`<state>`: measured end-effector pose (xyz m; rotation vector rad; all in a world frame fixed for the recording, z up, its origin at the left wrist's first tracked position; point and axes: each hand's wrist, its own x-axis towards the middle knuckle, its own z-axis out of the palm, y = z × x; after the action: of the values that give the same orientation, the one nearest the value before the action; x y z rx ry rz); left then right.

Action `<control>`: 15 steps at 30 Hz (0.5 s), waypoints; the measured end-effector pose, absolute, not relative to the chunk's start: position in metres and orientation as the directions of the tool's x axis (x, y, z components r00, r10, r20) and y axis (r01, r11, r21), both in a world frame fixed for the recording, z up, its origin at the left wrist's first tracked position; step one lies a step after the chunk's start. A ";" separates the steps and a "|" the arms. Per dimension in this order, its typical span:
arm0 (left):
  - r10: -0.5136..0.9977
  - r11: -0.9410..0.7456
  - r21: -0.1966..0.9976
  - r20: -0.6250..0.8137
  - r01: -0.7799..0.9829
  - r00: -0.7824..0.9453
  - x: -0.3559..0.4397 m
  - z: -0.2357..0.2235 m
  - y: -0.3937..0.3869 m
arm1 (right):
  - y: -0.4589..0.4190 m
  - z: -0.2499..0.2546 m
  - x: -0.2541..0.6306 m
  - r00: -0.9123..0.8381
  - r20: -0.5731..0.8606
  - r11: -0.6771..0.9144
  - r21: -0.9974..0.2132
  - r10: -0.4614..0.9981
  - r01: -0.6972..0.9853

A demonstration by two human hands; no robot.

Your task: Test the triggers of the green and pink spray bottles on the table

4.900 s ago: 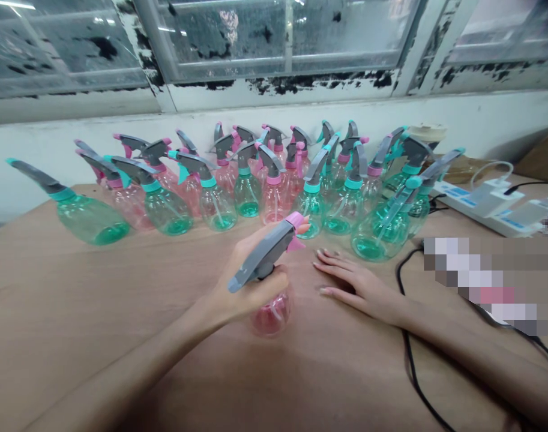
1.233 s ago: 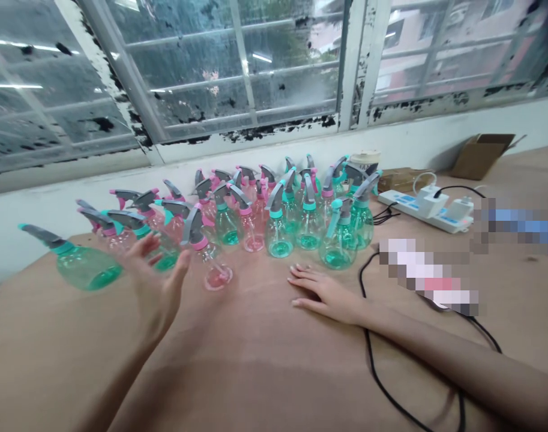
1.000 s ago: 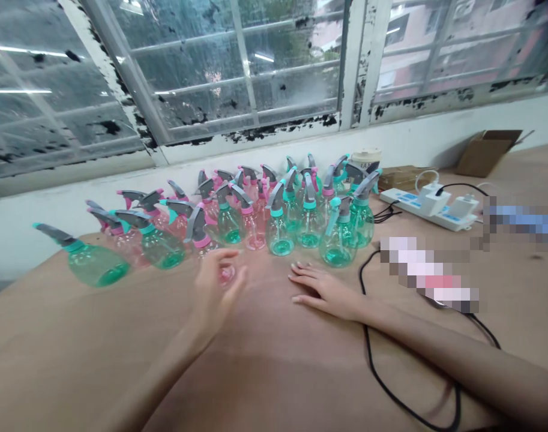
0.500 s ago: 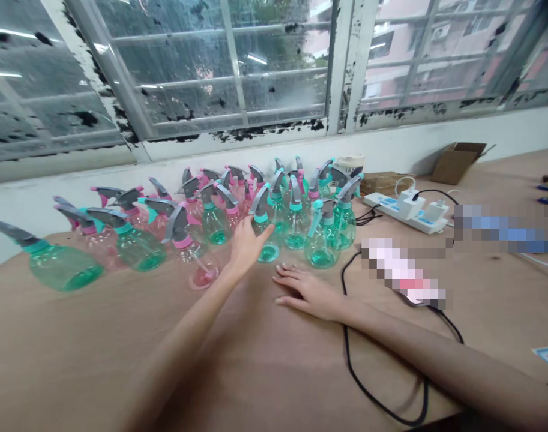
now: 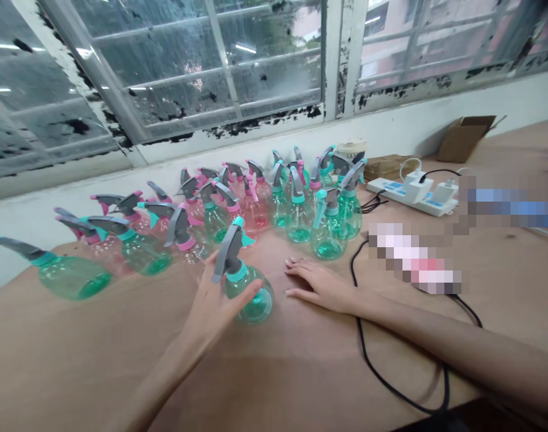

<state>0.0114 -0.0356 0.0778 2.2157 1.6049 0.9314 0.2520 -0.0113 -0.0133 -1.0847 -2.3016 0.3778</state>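
My left hand (image 5: 219,300) is wrapped round a green spray bottle (image 5: 255,303) with a grey and turquoise trigger head. The bottle is tilted slightly, in front of the other bottles; whether its base touches the table is hard to tell. Part of the left fingers is hidden behind the bottle. My right hand (image 5: 319,285) rests on the table, palm down, fingers stretched out, holding nothing. Just beyond it stands another green spray bottle (image 5: 329,237). A pink-collared spray bottle (image 5: 188,240) stands to the left, partly covered by my left hand.
Several more green and pink spray bottles stand along the wall, with one green bottle (image 5: 75,276) at the far left. A power strip (image 5: 413,195) with plugs lies at the right. A black cable (image 5: 361,345) loops under my right forearm. Behind are a cardboard box (image 5: 465,139) and a tub (image 5: 352,150).
My left hand has drawn the green spray bottle out of the group, toward me and a little left. The right hand stays flat on the table. The view has shifted slightly.
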 end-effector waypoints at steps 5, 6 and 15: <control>0.897 -0.414 0.676 0.418 0.609 0.146 0.022 0.086 -0.027 | -0.011 -0.014 0.252 -0.515 0.372 0.635 -0.469 0.772 0.614; 0.885 -0.448 0.697 0.436 0.561 0.164 0.025 0.089 -0.024 | -0.011 -0.015 0.252 -0.515 0.373 0.636 -0.473 0.772 0.610; 0.843 -0.536 0.763 0.464 0.361 0.271 0.040 0.088 -0.008 | -0.010 -0.018 0.252 -0.530 0.341 0.629 -0.458 0.777 0.628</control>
<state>0.0403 -0.0079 0.0880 2.0273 1.0824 1.2180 0.2524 -0.0100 -0.0177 -1.0992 -2.3328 0.3810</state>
